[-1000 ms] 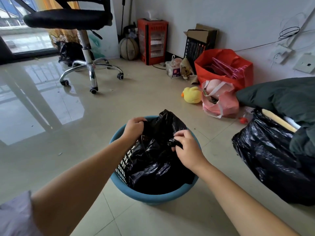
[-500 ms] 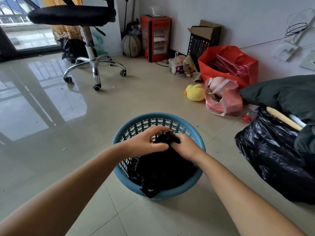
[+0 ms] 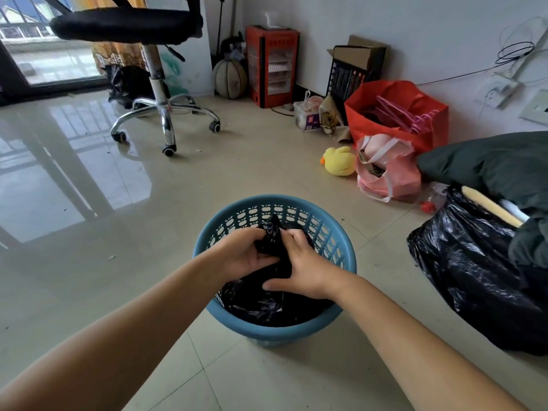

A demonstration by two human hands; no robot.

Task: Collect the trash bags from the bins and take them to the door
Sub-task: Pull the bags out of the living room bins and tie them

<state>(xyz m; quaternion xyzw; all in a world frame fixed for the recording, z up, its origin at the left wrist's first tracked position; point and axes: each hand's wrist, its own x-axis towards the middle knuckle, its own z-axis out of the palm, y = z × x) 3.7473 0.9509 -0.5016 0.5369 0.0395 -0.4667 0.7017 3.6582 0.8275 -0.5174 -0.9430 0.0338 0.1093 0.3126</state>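
Both hands meet over a blue bin (image 3: 341,256) on the tiled floor. The left hand (image 3: 243,256) curls its fingers around the gathered neck of the black trash bag (image 3: 267,304), which sits inside the bin. The right hand (image 3: 305,271) pinches the same twisted plastic, thumb stretched out low. Half a second ago the hands sat slightly closer together. A fuller black bag (image 3: 462,274) lies near on the right; an office chair (image 3: 157,84) and a yellow duck toy (image 3: 339,161) stand beyond.
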